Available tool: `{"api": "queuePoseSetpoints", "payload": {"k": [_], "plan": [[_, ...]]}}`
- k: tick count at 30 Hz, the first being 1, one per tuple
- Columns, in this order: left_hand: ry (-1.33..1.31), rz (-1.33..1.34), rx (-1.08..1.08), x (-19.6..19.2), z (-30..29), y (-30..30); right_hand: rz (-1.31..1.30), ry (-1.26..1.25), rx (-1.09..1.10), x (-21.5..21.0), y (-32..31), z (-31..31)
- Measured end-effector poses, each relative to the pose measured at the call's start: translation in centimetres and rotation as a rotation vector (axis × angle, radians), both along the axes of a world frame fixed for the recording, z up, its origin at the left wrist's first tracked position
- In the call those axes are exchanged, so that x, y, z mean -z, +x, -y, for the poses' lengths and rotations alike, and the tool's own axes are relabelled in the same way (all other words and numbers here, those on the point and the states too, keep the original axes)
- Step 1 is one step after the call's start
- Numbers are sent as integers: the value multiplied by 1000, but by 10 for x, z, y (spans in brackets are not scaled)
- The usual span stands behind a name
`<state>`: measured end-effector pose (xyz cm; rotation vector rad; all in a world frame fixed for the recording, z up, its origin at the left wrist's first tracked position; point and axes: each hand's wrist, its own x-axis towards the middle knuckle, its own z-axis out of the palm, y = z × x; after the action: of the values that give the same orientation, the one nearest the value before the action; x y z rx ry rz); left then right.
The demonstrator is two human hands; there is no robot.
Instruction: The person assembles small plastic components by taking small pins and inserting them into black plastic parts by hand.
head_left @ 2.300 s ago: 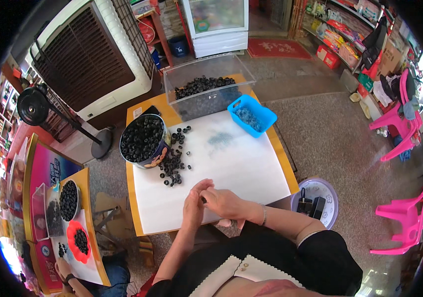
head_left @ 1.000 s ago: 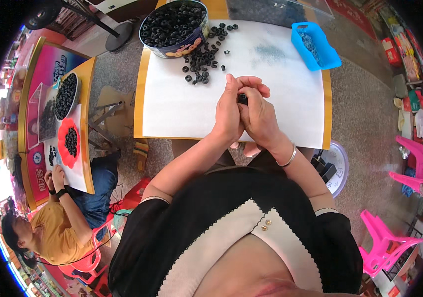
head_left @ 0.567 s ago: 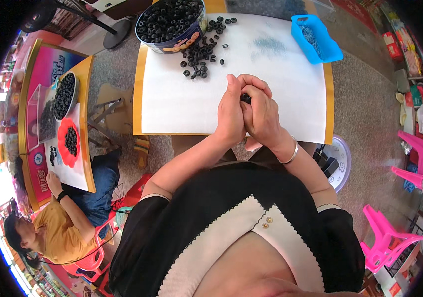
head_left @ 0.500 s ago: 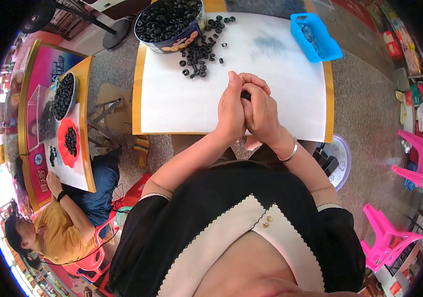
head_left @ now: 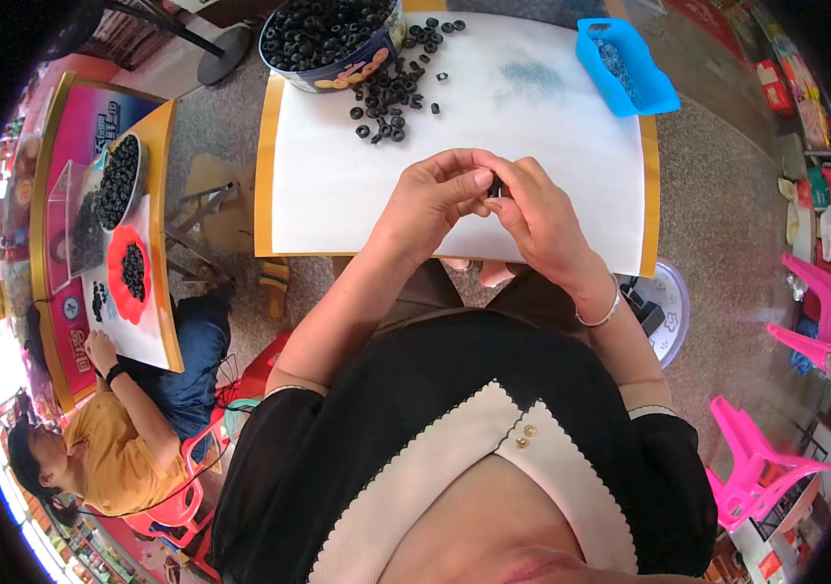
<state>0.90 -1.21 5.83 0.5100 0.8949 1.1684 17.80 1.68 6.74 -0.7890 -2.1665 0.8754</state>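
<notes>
My left hand [head_left: 432, 200] and my right hand [head_left: 544, 222] meet above the near part of a white-covered table [head_left: 357, 204]. Between their fingertips they pinch a small black piece [head_left: 495, 185], mostly covered by the fingers. Beyond them lie loose black ring-shaped pieces [head_left: 394, 90], scattered beside a round blue tub [head_left: 323, 78] heaped with more of the same. A blue plastic tray [head_left: 657, 83] with small pale bits inside stands at the table's far right corner.
On the left, a co-worker [head_left: 133, 457] sits at another table with a bowl of black pieces [head_left: 122, 180] and a red scalloped dish [head_left: 121, 282]. A white basin [head_left: 670, 311] stands on the floor by my right side. Pink stools [head_left: 756, 467] are farther right.
My hands were clasped together around the black piece. Now they have parted, with the left farther left, and the piece shows between their fingertips. My view has shifted slightly.
</notes>
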Motion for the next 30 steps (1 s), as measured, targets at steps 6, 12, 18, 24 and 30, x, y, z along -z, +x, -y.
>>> {"api": "queuePoseSetpoints", "payload": {"k": [6,12,18,24,30], "plan": [[-129,142,62,-1,4,-3,-81,-215,-7,-3,6,3],[-72,82,115,-1,11,-9,-68,-184,-109,-10,12,-3],[-31,17,78,-7,15,-5,20,-90,-112,-12,9,3],[188,-149,-29,-3,16,-2,27,21,-100,-11,6,9],[271,-26,11,-18,16,31,24,-42,-59,6,-10,22]]}}
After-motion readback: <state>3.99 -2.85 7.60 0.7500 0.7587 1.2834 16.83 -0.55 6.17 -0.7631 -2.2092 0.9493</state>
